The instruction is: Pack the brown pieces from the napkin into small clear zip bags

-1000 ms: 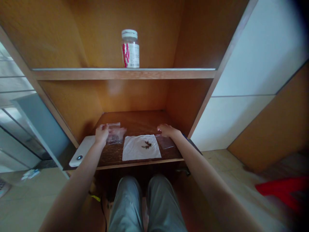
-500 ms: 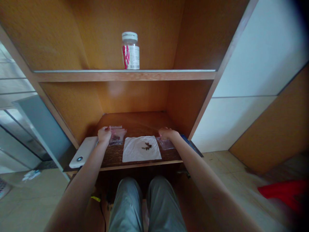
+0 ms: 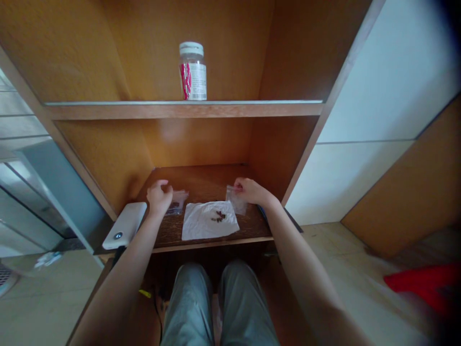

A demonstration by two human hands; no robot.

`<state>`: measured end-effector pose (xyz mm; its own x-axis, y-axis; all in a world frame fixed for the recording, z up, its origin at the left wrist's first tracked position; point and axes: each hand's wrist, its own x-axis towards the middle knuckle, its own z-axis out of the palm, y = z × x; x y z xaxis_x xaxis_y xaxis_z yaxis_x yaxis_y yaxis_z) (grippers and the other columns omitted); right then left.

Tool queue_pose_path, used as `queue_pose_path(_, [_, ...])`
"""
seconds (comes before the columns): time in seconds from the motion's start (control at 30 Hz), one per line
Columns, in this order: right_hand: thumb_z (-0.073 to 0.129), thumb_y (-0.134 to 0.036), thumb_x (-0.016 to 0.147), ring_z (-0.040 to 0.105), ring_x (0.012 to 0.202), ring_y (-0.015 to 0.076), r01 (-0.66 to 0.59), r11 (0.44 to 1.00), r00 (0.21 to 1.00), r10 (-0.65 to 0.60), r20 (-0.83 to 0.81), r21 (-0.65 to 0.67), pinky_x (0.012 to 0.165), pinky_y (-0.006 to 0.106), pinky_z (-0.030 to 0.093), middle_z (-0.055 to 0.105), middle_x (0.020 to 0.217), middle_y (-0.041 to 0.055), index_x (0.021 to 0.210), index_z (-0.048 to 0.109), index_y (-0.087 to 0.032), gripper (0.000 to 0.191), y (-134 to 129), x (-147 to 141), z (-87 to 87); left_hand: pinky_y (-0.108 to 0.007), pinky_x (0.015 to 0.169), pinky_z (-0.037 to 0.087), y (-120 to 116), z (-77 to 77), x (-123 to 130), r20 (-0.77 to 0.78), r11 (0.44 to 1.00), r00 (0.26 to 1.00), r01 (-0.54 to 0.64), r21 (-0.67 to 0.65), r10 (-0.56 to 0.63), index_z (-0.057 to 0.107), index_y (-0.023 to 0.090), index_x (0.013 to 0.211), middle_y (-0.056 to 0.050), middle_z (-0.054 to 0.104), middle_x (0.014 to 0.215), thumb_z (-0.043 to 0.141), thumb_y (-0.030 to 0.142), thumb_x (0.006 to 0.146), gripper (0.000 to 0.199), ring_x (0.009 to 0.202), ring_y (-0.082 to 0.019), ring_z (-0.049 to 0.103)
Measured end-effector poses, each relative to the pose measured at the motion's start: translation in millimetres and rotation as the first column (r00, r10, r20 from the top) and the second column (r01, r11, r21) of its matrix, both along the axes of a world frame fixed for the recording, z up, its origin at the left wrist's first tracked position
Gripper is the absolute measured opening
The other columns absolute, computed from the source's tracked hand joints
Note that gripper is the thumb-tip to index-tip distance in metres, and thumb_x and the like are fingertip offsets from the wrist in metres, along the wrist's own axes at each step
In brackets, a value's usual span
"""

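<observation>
My right hand (image 3: pixel 251 190) pinches the top edge of a clear zip bag (image 3: pixel 236 201), which hangs tilted beside the white tissue (image 3: pixel 196 231). Several small dark brown pieces (image 3: pixel 219 216) lie in a loose cluster on the tissue; I cannot make out what they are. At the left, my left hand (image 3: pixel 158 196) is raised a little, its thumb and forefinger curved with a gap between them. Just right of it, another zip bag (image 3: pixel 177 203) with dark contents lies flat on the brown shelf, partly behind the hand.
A white power bank (image 3: pixel 126 225) lies at the shelf's left end. Behind my right wrist, a dark flat object (image 3: pixel 264 215) is partly hidden. On the upper shelf stands a clear jar (image 3: pixel 193 72) with a white lid. My knees (image 3: pixel 216 288) are below the front edge.
My right hand has lifted the clear bag and brought it slightly left and away from me. My left hand has let go of the left bag and risen, its fingers parting.
</observation>
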<state>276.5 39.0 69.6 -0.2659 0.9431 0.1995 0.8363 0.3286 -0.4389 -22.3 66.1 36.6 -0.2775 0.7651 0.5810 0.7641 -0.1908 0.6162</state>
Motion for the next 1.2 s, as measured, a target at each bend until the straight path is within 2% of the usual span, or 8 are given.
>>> queue_pose_path(0.1, [0.055,-0.032,0.072,0.049,0.056,0.0109,-0.084,0.996,0.925,0.076,-0.373,-0.006,0.05,0.021,0.032,0.057,0.063,0.0018,0.07,0.056,-0.014,0.018,-5.8,-15.8,0.1,-0.035,0.082,0.044,-24.0,18.7,27.6,0.146,0.951,0.94,0.308,0.025,-0.308,0.054,0.016,0.084,-0.008,0.062,0.09,0.053,0.028,0.073,0.017,0.085,-0.019,0.059])
queue_pose_path(0.2, [0.059,-0.035,0.068,0.045,0.052,0.008,-0.213,0.974,0.685,0.093,-0.723,-0.077,0.049,0.021,0.033,0.053,0.058,-0.0021,0.068,0.053,-0.015,0.02,-11.3,-37.3,-9.7,-0.034,0.084,0.043,-46.4,29.4,50.6,0.31,0.81,0.766,0.586,0.025,-0.564,0.047,0.019,0.09,-0.007,0.06,0.098,0.058,0.027,0.071,0.024,0.091,-0.016,0.058])
queue_pose_path(0.3, [0.065,-0.034,0.062,0.043,0.048,0.0062,-0.326,0.935,0.432,0.013,-0.902,-0.143,0.047,0.02,0.034,0.05,0.055,-0.0041,0.065,0.051,-0.017,0.022,-16.2,-58.5,-24.4,-0.034,0.083,0.044,-60.4,30.7,60.7,0.345,0.734,0.697,0.678,-0.034,-0.628,0.041,0.021,0.097,-0.008,0.056,0.108,0.06,0.022,0.068,0.034,0.091,-0.015,0.058])
queue_pose_path(0.43, [0.07,-0.032,0.055,0.045,0.048,0.0063,-0.321,0.917,0.268,-0.154,-0.951,-0.239,0.045,0.018,0.035,0.05,0.053,-0.0038,0.062,0.05,-0.018,0.026,-19.1,-78.0,-46.1,-0.031,0.074,0.046,-63.5,20.0,60.0,0.224,0.796,0.792,0.597,-0.095,-0.568,0.044,0.02,0.095,-0.007,0.054,0.106,0.061,0.014,0.062,0.038,0.085,-0.015,0.057])
queue_pose_path(0.57, [0.071,-0.03,0.054,0.047,0.047,0.0066,-0.268,0.915,0.314,-0.213,-0.925,-0.302,0.044,0.019,0.039,0.052,0.053,-0.0037,0.062,0.052,-0.018,0.024,-20.3,-85.6,-61.5,-0.029,0.072,0.046,-55.0,1.6,55.5,0.148,0.777,0.785,0.618,-0.116,-0.602,0.054,0.018,0.067,-0.005,0.058,0.096,0.05,0.009,0.064,0.01,0.09,-0.017,0.055])
queue_pose_path(0.63, [0.069,-0.03,0.056,0.045,0.046,0.0062,-0.245,0.928,0.37,-0.179,-0.912,-0.282,0.043,0.018,0.038,0.052,0.055,-0.0037,0.064,0.053,-0.018,0.022,-21.7,-87.1,-64.9,-0.031,0.073,0.046,-50.5,-6.1,54.2,0.159,0.765,0.777,0.629,-0.137,-0.61,0.056,0.017,0.059,-0.005,0.059,0.092,0.043,0.006,0.064,0.018,0.086,-0.017,0.056])
queue_pose_path(0.97, [0.063,-0.02,0.064,0.048,0.061,0.0091,-0.297,0.955,0.714,0.223,-0.664,0.001,0.059,0.022,0.041,0.057,0.069,-0.0016,0.08,0.06,-0.017,0.017,-32.7,-88.5,-58.9,-0.033,0.076,0.046,-55.2,-6.7,58.2,0.282,0.829,0.814,0.551,-0.095,-0.508,0.063,0.019,0.066,-0.006,0.063,0.085,0.06,0.032,0.067,0.013,0.085,-0.02,0.057])
queue_pose_path(1.2, [0.059,-0.017,0.068,0.051,0.067,0.0111,-0.411,0.911,0.72,0.354,-0.596,0.044,0.064,0.024,0.041,0.06,0.076,0.0002,0.088,0.062,-0.018,0.02,-39.2,-86.2,-51.1,-0.034,0.079,0.045,-57.1,-5.7,53.9,0.177,0.815,0.812,0.574,-0.076,-0.556,0.061,0.018,0.06,-0.007,0.062,0.092,0.058,0.03,0.069,0.015,0.09,-0.02,0.056])
